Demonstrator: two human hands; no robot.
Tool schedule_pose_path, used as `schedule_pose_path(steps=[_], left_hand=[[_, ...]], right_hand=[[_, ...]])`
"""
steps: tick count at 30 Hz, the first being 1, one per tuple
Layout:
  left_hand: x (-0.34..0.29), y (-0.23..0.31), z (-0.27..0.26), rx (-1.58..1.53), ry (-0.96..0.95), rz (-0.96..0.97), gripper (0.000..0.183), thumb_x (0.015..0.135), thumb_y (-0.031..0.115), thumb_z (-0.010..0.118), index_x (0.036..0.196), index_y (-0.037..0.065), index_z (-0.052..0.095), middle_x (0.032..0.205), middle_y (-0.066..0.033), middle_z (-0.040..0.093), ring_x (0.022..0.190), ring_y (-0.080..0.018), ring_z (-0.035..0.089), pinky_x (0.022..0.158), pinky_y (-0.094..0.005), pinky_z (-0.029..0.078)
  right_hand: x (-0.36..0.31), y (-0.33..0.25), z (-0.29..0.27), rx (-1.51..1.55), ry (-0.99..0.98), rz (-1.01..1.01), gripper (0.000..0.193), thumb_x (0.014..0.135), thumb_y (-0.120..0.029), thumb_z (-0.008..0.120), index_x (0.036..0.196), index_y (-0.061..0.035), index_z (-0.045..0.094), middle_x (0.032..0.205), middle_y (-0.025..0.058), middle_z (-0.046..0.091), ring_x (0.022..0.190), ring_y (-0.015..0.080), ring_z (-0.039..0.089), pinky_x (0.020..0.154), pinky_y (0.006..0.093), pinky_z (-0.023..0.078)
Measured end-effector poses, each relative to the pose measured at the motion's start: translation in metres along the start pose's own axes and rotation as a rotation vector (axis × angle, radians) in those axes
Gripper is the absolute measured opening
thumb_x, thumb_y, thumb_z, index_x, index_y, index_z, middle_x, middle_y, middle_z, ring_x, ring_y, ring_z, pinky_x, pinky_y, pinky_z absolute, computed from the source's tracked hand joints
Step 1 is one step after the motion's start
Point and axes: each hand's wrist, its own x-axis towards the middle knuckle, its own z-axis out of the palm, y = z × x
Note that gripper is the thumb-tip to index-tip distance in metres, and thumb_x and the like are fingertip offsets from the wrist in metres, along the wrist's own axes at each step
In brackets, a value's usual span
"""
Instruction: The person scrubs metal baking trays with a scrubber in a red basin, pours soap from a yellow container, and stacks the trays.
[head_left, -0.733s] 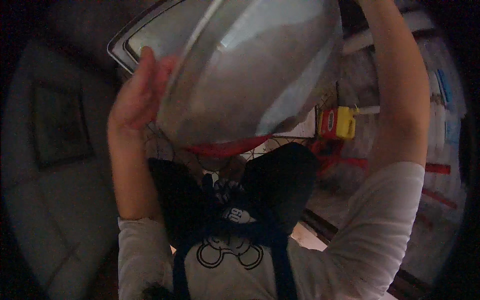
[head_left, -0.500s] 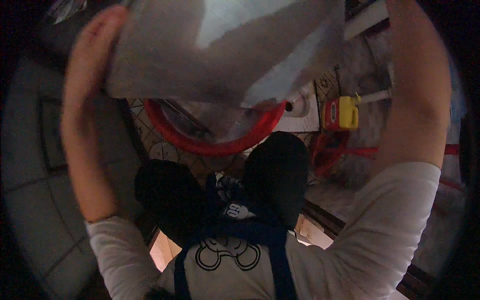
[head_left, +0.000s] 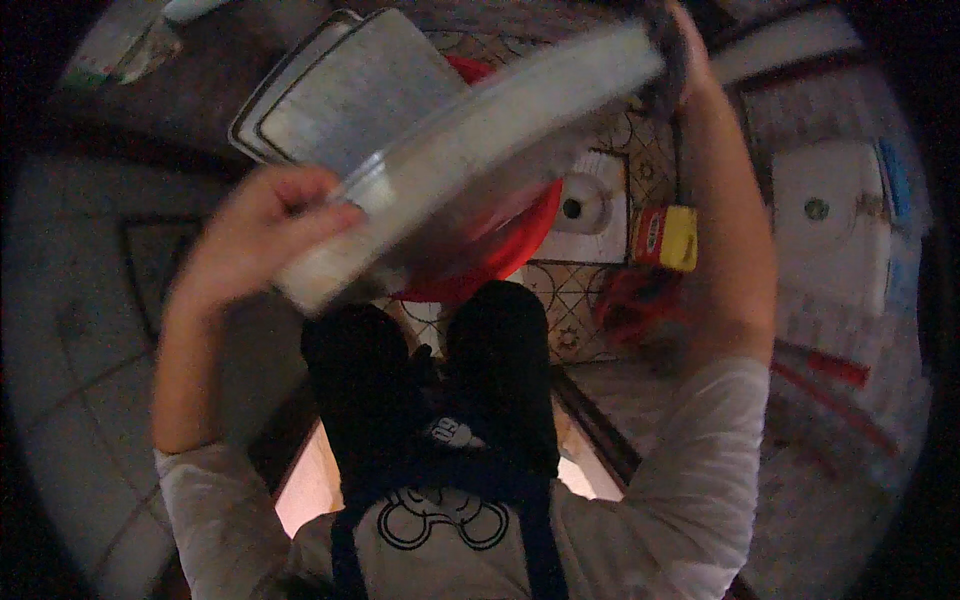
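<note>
A large shallow metal-looking tray (head_left: pixel 500 115) is held up in front of me, tilted and slanting from lower left to upper right. My left hand (head_left: pixel 285 215) grips its near left end, thumb on the rim. At the upper right end my right hand (head_left: pixel 693 70) holds the other side, its fingers largely hidden and blurred. A dark, cloth-like thing (head_left: pixel 668 50) shows between that hand and the tray end; its kind is unclear. Under the tray is a red basin (head_left: pixel 540 225), partly covered by it.
Behind the tray lean similar pale trays (head_left: pixel 350 95). A squat toilet (head_left: pixel 585 205) sits in the patterned floor right of the basin. Beside it are a yellow and red jug (head_left: pixel 667 238) and a red object (head_left: pixel 640 305). A white lidded tub (head_left: pixel 830 215) stands farther right.
The tray has swung from broad face toward me to nearly edge-on and slanted. Both hands have shifted with it, and the stacked trays behind have come into sight.
</note>
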Motion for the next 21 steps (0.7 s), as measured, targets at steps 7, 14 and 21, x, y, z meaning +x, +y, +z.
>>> schedule_pose_path(steps=[7,14,21], left_hand=[[-0.044,-0.010,0.106,-0.100,0.666,0.113,0.025,0.090,0.025,0.058,0.083,0.001,0.060,0.067,-0.0158,0.058,0.058,-0.0258,0.057,0.056,-0.0352,0.043],[-0.030,0.027,0.124,-0.108,0.703,0.013,0.028,0.091,0.026,0.051,0.077,0.003,0.061,0.067,-0.0170,0.057,0.063,-0.0354,0.059,0.056,-0.0402,0.044],[-0.017,0.038,0.131,-0.082,0.745,0.038,0.032,0.093,0.027,0.046,0.082,0.004,0.065,0.067,-0.0181,0.060,0.062,-0.0357,0.060,0.058,-0.0422,0.046]], right_hand=[[-0.020,0.003,-0.015,-0.036,0.063,-0.177,0.033,0.087,-0.033,0.057,0.103,-0.0054,0.061,0.098,0.0069,0.063,0.089,0.0226,0.059,0.081,0.0359,0.047],[-0.133,0.021,0.078,-1.187,-0.059,-1.056,0.017,0.062,-0.014,0.071,0.075,-0.0074,0.062,0.081,0.0106,0.064,0.079,0.0307,0.061,0.079,0.0410,0.049],[-0.187,0.055,0.126,-1.095,-0.425,-0.961,0.021,0.054,-0.018,0.074,0.071,-0.0120,0.063,0.075,0.0066,0.063,0.074,0.0287,0.060,0.075,0.0434,0.046]])
